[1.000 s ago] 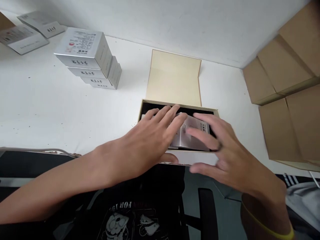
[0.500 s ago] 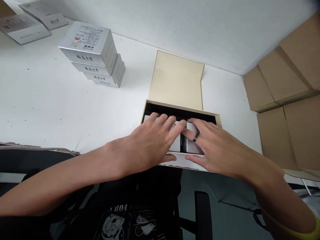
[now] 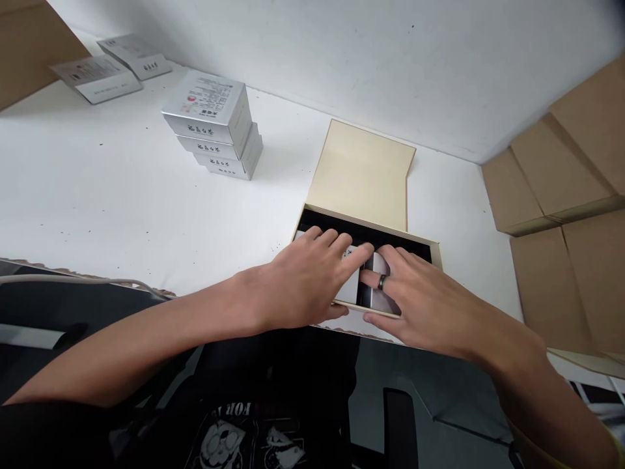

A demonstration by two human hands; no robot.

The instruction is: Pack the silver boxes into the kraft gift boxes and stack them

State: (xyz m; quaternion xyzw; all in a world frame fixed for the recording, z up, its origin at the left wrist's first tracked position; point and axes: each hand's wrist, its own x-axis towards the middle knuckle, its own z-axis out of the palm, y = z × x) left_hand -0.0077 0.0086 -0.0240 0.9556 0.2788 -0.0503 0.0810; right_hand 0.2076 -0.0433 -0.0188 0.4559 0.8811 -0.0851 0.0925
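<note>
A cream gift box (image 3: 312, 207) with a black inside lies at the table's front edge, its lid (image 3: 364, 172) folded back toward the wall. Two silver-white small boxes sit in it: a left one (image 3: 350, 290) and a right one (image 3: 379, 301), with a black gap between them. My left hand (image 3: 312, 280) lies over the left small box, fingers outstretched and thumb outside the front wall. Over the right one rests my right hand (image 3: 420, 296), ringed, fingers spread and thumb outside the front wall. The fingertips are partly hidden inside.
A stack of several silver boxes (image 3: 209, 107) stands left of the gift box. Two silver cartons (image 3: 105, 77) lie farther back left, near a brown cardboard box (image 3: 36, 52). Brown cartons (image 3: 551, 280) are piled at the right. A cable (image 3: 83, 280) runs along the front edge.
The view has shifted, so the table things appear farther right and slightly lower. Both hands stay over the small boxes, with only slight finger movement.
</note>
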